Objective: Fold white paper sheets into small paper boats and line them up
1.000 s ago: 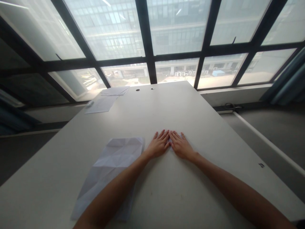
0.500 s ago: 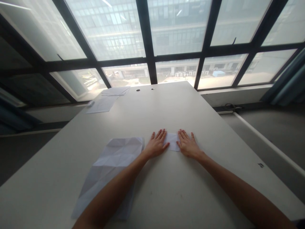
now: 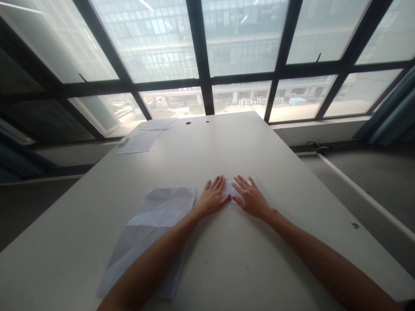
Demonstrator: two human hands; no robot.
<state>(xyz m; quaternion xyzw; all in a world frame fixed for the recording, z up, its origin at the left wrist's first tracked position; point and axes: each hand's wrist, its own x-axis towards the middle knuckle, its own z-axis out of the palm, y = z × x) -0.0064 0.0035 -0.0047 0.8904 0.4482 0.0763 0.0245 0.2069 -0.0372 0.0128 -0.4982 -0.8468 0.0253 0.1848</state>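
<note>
A small folded piece of white paper [image 3: 229, 190] lies on the white table [image 3: 207, 155], partly covered by both hands. My left hand [image 3: 212, 196] rests flat on its left side, fingers pointing away from me. On its right side lies my right hand [image 3: 251, 197], palm down with the fingers spread. The two thumbs are close together near the paper's front edge. A large creased sheet of paper [image 3: 149, 214] lies to the left, partly hidden under my left forearm.
Several white sheets [image 3: 139, 141] lie at the table's far left corner. Two small dark holes show near the far edge. A small dark mark [image 3: 355, 225] is near the right edge. Windows [image 3: 241, 39] stand behind the table, and a blue curtain [image 3: 389, 112] hangs at right.
My right hand has slid left over the small paper, closer to my left hand, and its fingers have spread. My left hand has stayed almost in place.
</note>
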